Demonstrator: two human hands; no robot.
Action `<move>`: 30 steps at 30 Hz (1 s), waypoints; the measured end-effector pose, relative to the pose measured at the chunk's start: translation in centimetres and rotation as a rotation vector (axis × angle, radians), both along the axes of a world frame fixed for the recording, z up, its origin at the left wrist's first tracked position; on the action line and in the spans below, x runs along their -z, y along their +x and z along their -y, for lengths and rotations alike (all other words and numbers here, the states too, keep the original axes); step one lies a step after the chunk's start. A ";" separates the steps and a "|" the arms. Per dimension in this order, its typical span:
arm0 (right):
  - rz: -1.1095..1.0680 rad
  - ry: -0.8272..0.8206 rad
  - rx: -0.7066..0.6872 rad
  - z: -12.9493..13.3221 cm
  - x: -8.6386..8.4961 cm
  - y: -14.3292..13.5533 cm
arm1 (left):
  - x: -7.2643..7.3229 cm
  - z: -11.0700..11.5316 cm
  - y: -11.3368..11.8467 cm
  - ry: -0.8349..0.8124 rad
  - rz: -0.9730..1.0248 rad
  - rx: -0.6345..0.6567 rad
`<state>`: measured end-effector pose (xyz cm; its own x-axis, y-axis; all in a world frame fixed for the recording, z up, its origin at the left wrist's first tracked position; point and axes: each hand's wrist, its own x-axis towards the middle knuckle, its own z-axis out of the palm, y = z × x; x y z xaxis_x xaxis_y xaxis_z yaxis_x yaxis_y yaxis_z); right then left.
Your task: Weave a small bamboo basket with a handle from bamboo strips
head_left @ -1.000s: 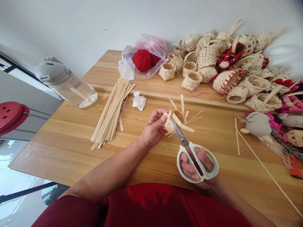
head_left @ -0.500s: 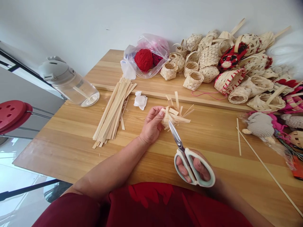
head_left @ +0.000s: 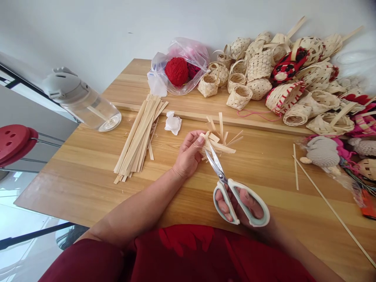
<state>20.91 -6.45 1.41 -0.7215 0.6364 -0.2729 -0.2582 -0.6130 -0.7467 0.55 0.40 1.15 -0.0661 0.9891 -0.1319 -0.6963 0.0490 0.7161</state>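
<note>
Judging by the parted blades near the weave [head_left: 216, 147], the step is trimming; a clean cut calls for placing one strip between them, clear of fingertips. The left hand [head_left: 188, 156] pinches the weave above the surface [head_left: 164, 203]; the right hand [head_left: 248, 200] grips the scissors [head_left: 222, 178]. Beyond the weave, a bag [head_left: 199, 51] holds yarn [head_left: 176, 71].

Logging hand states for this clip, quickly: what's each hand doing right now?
Left hand: closed on the partly woven piece.
Right hand: holding the scissors, blades apart.
</note>
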 end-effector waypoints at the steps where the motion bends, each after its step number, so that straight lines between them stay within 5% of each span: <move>1: 0.015 0.031 0.000 0.0 -0.1 -0.1 | 0.0 0.0 0.0 0.001 0.001 0.004; 7: -0.006 0.146 -0.051 -0.7 -0.5 -0.8 | -0.1 0.1 0.1 -0.004 0.006 0.007; 30: 0.013 0.042 -0.003 0.0 0.1 -1.0 | -0.2 0.1 0.1 0.024 0.018 0.003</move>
<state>19.93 -6.48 1.29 -0.7202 0.6451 -0.2554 -0.2464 -0.5820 -0.7750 0.62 0.32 1.32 -0.0607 0.9922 -0.1088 -0.7091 0.0339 0.7043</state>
